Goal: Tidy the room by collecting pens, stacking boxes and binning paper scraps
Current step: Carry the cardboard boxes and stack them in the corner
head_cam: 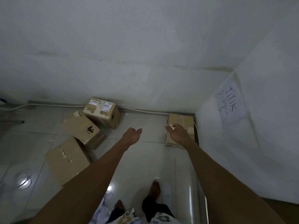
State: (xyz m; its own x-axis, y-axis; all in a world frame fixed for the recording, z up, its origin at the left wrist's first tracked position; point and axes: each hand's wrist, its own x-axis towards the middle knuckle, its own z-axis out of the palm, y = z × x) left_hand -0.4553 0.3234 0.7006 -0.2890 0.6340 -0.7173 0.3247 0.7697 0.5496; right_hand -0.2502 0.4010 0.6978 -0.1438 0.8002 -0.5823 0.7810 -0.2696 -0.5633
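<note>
Reaching empty and relaxed, left hand [132,135] and right hand [178,132] should clasp the corner box [182,118] by opposite sides.

Brown corner box [181,119] flat on floor, three tilted boxes [82,127] left

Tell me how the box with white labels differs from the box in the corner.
The labelled box carries white stickers on top; the corner box shows none. The labelled box sits skewed to the wall beside another box; the corner box stands alone, squarely in the room's corner. The right hand reaches over the corner box; no hand is near the labelled box. Both are brown cardboard, closed, on the floor.
</note>
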